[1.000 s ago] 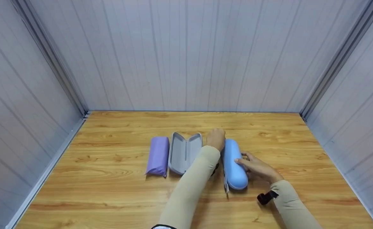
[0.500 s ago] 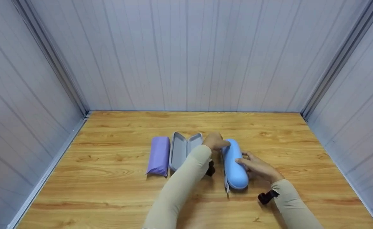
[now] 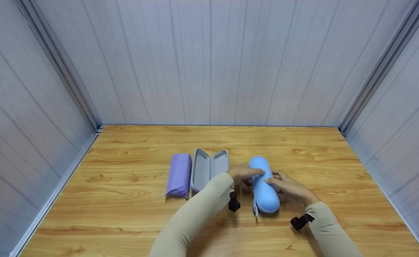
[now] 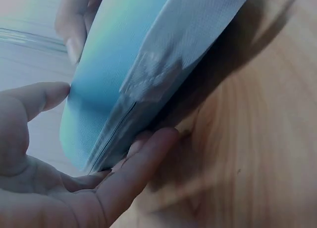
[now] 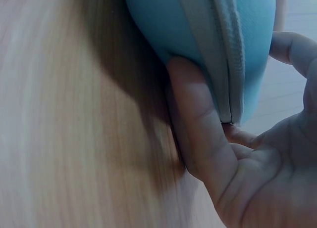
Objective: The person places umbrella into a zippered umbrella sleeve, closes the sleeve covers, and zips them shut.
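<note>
A light blue glasses case [image 3: 267, 197] lies lengthwise on the wooden table, its two halves together. My left hand [image 3: 244, 174] grips it from the left, thumb on the upper face and fingers low at the side, as the left wrist view shows. From the right, my right hand [image 3: 292, 188] holds the same case between thumb and fingers. A zip seam [image 5: 227, 74] runs along its edge in the right wrist view. In the left wrist view a pale fabric strap [image 4: 153, 72] hangs over the seam.
To the left of the hands, a grey hinged case [image 3: 202, 167] lies spread open, partly behind the left forearm. Beside it is a purple wrapped packet [image 3: 179, 175]. Pale panel walls [image 3: 209, 64] stand behind and at both sides of the table [image 3: 116, 214].
My left hand has come from the far end of the blue glasses case toward its middle, and its thumb now lies on top. The right hand and the case stay in place.
</note>
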`<state>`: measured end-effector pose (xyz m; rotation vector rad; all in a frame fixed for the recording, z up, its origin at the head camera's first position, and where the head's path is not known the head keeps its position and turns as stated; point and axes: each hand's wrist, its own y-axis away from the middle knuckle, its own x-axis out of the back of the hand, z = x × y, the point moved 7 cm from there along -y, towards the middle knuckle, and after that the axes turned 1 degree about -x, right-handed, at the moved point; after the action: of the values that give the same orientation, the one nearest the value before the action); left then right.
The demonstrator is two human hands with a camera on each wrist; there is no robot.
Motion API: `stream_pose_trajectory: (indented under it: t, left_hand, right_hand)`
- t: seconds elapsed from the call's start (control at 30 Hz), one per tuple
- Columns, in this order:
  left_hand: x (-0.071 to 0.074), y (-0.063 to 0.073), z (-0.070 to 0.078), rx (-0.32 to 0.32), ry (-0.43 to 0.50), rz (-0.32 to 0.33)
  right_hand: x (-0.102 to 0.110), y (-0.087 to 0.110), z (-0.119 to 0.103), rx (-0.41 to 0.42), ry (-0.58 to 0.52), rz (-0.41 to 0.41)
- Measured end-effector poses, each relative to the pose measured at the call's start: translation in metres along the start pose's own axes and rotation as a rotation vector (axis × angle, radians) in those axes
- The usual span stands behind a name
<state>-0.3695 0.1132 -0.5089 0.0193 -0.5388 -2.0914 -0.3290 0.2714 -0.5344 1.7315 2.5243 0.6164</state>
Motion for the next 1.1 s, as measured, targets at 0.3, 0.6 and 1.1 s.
stream_pose_trajectory:
  t: [0.3,0.6,1.1]
  left_hand:
    - [-0.010,-0.003,-0.010,0.018,0.158,-0.045]
    - [-0.010,-0.003,-0.011,0.015,0.198,-0.045]
    - [-0.011,-0.002,-0.009,0.028,0.194,-0.026]
  right_hand:
    - [0.000,0.000,-0.001,0.011,-0.004,0.007]
    - [0.005,-0.003,0.001,-0.010,0.022,-0.013]
    - [0.026,-0.019,-0.023,0.045,0.153,-0.002]
